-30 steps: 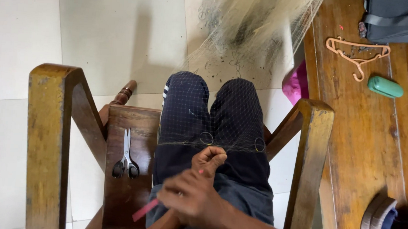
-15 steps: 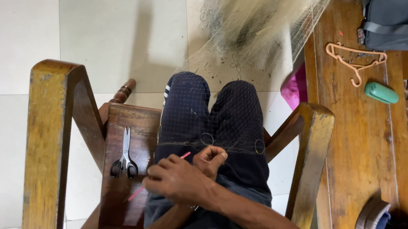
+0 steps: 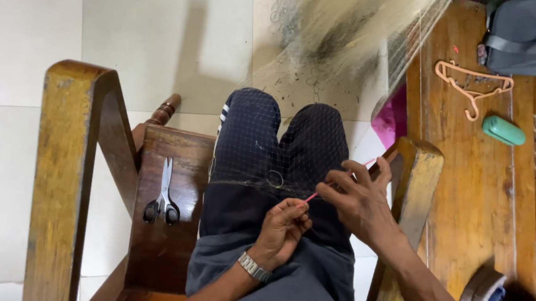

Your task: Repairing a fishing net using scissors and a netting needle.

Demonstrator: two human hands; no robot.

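A fine fishing net (image 3: pixel 261 162) lies over my dark-trousered knees and runs up to a blurred bundle of net (image 3: pixel 352 30) at the top. My left hand (image 3: pixel 282 228), with a metal watch on the wrist, pinches the net on my lap. My right hand (image 3: pixel 360 198) is shut on a thin pink netting needle (image 3: pixel 335 183) that slants from my left fingertips up toward the chair's right arm (image 3: pixel 417 180). A small metal ring (image 3: pixel 275 179) hangs in the net just above my left hand.
Scissors (image 3: pixel 164 197) lie on the wooden seat to the left of my thigh. A wooden table at the right carries a pink hanger (image 3: pixel 470 86), a green case (image 3: pixel 503 130) and a dark bag (image 3: pixel 531 34). Pink cloth (image 3: pixel 391 118) shows beside the table.
My right hand has swung from over the left hand on my lap out to the right, drawing the pink needle with it. The left hand stays pinching the net.
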